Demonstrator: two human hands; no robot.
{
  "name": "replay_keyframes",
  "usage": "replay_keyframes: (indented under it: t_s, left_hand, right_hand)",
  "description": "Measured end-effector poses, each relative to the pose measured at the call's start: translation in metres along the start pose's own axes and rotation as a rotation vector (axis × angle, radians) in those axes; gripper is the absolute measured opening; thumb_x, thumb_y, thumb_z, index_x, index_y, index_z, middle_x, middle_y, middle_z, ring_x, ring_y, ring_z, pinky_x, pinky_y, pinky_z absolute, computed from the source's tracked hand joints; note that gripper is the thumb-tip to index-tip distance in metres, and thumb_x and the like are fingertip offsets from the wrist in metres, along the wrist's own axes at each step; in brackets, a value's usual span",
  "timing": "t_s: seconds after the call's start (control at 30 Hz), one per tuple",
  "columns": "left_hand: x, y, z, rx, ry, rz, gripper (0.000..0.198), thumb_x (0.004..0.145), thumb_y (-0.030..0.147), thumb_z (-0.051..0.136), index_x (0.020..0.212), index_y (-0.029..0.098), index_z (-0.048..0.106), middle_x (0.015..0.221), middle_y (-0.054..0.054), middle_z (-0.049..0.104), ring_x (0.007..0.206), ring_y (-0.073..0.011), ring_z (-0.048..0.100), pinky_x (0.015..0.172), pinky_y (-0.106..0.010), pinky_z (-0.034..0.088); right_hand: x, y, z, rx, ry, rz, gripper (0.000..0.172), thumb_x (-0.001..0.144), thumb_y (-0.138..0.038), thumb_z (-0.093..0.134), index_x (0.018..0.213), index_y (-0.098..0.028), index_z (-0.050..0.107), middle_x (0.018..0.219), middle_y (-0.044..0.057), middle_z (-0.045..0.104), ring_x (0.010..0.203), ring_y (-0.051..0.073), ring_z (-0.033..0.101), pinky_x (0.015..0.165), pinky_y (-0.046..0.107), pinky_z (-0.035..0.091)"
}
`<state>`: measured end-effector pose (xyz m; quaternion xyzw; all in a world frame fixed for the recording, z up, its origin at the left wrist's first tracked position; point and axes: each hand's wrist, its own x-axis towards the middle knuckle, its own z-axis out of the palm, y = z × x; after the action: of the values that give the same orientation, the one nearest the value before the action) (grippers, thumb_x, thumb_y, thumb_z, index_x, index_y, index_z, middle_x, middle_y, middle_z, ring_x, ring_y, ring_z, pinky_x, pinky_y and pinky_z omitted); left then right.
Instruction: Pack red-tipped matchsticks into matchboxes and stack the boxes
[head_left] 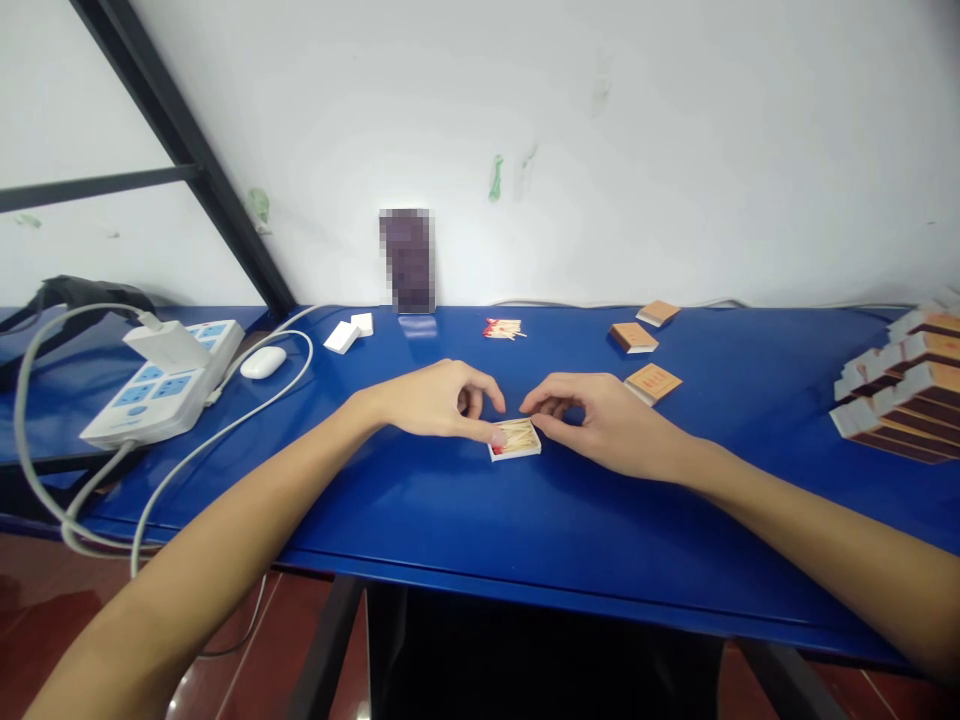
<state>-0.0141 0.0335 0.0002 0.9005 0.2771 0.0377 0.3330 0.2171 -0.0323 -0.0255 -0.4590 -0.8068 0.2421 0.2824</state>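
Observation:
A small white matchbox tray (516,456) lies on the blue table with several matches (519,435) in it, some red heads at its left end. My left hand (439,400) is at its left side, thumb on the matches and the curved fingers apart from the thumb. At the right side is my right hand (607,425), its thumb tip by the tray's upper right corner and its fingers bent, with a gap between them and the thumb. Behind the hands lies a loose pile of red-headed matches (505,329).
Orange-and-brown matchbox covers (634,338) lie behind my right hand. A stack of matchboxes (911,395) stands far right. Two white box pieces (343,337), a white earbud case (263,362), a power strip (161,385) and cables are left. A blurred dark rectangle (409,260) leans on the wall.

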Motion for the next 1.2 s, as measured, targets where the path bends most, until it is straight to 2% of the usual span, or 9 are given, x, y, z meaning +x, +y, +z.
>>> replay_keyframes:
  t_s: [0.1,0.17,0.23,0.33,0.5,0.73,0.9,1.0,1.2]
  left_hand:
    - [0.000,0.005,0.005,0.124,0.034,0.041,0.053,0.067,0.058,0.080,0.101,0.019,0.067,0.070,0.003,0.061,0.058,-0.0105,0.052,0.055,-0.024,0.037]
    - [0.001,0.008,0.010,0.192,0.071,0.097,0.050,0.065,0.056,0.081,0.094,0.019,0.067,0.071,0.003,0.060,0.060,-0.0103,0.051,0.056,-0.024,0.036]
    - [0.003,0.009,0.014,0.236,0.110,0.149,0.043,0.069,0.053,0.080,0.092,0.018,0.068,0.074,0.002,0.061,0.063,-0.0107,0.052,0.058,-0.024,0.037]
    - [0.005,0.007,0.016,0.271,0.159,0.194,0.037,0.074,0.045,0.078,0.099,0.018,0.071,0.083,0.000,0.067,0.069,-0.0123,0.057,0.063,-0.025,0.041]
    - [0.006,0.002,0.016,0.264,0.206,0.241,0.034,0.079,0.040,0.075,0.105,0.019,0.071,0.090,-0.001,0.071,0.073,-0.0133,0.062,0.068,-0.026,0.045]
    - [0.009,-0.003,0.017,0.290,0.220,0.252,0.024,0.084,0.039,0.073,0.099,0.020,0.072,0.088,-0.001,0.072,0.075,-0.0138,0.064,0.070,-0.026,0.045]
    - [0.010,-0.002,0.019,0.296,0.213,0.264,0.019,0.086,0.036,0.071,0.095,0.018,0.070,0.092,-0.002,0.070,0.080,-0.0149,0.063,0.075,-0.028,0.046]
    - [0.010,-0.002,0.019,0.314,0.208,0.266,0.020,0.088,0.036,0.069,0.099,0.019,0.070,0.094,-0.002,0.070,0.082,-0.0153,0.063,0.077,-0.029,0.046]
    - [0.010,-0.001,0.019,0.389,0.215,0.280,0.026,0.090,0.039,0.065,0.107,0.019,0.069,0.099,-0.004,0.069,0.088,-0.0180,0.064,0.080,-0.031,0.047]
  right_hand:
    - [0.000,0.001,0.000,-0.015,0.006,-0.026,0.012,0.084,-0.023,0.059,0.090,-0.020,0.070,0.082,0.003,0.070,0.068,0.014,0.063,0.063,0.028,0.052]
    - [-0.001,0.001,0.000,-0.004,-0.004,-0.052,0.012,0.085,-0.022,0.060,0.090,-0.021,0.070,0.082,0.003,0.070,0.067,0.014,0.062,0.063,0.028,0.051]
    - [-0.001,0.001,0.000,-0.003,-0.010,-0.077,0.011,0.085,-0.022,0.060,0.089,-0.021,0.070,0.083,0.002,0.070,0.068,0.014,0.062,0.064,0.028,0.051]
    - [-0.002,0.001,-0.002,-0.036,-0.007,-0.107,0.011,0.086,-0.023,0.060,0.089,-0.022,0.070,0.084,0.002,0.071,0.070,0.014,0.062,0.065,0.028,0.050]
    - [0.000,0.003,-0.006,-0.087,0.025,-0.064,0.009,0.085,-0.025,0.062,0.085,-0.021,0.070,0.084,0.003,0.069,0.069,0.014,0.061,0.062,0.028,0.048]
    - [0.002,0.006,-0.006,0.011,-0.027,0.069,0.017,0.087,-0.033,0.059,0.086,-0.021,0.070,0.087,0.003,0.070,0.071,0.016,0.063,0.066,0.030,0.051]
    - [0.003,0.008,-0.005,0.054,-0.034,0.104,0.012,0.084,-0.028,0.059,0.086,-0.021,0.068,0.083,0.002,0.071,0.072,0.016,0.065,0.067,0.031,0.052]
    - [0.003,0.008,-0.004,0.057,-0.027,0.139,0.012,0.083,-0.024,0.056,0.084,-0.021,0.067,0.078,0.001,0.070,0.069,0.016,0.063,0.065,0.031,0.050]
    - [0.001,0.007,0.000,0.076,-0.006,0.117,0.016,0.080,-0.036,0.066,0.088,-0.021,0.065,0.076,0.001,0.066,0.068,0.015,0.059,0.063,0.030,0.050]
